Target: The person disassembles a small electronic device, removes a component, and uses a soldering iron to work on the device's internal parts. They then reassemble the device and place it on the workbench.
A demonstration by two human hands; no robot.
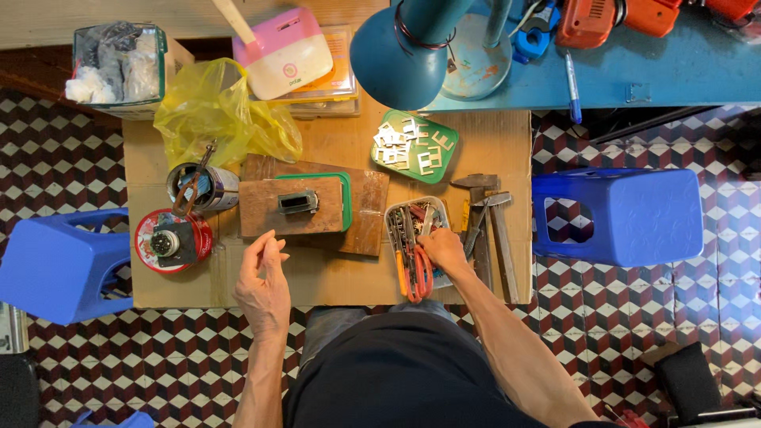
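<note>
My right hand [445,247] reaches into a clear tool tray [395,212] and rests on red-handled scissors [418,273] lying among several tools; its grip is hard to make out. My left hand [263,287] hovers over the cardboard work surface [333,279] with fingers loosely curled and apart, holding nothing. Just beyond it lies a wooden block [261,208] with a small dark metal part [298,203] on top, over a green-rimmed board.
A green tray of small white E-shaped pieces [414,145] sits farther back. At left stand a can with pliers [198,188], a red round tin [171,240], a yellow plastic bag [214,107]. Hammers [490,222] lie right. Blue stools [626,214] flank the surface; a teal lamp [400,49] hangs above.
</note>
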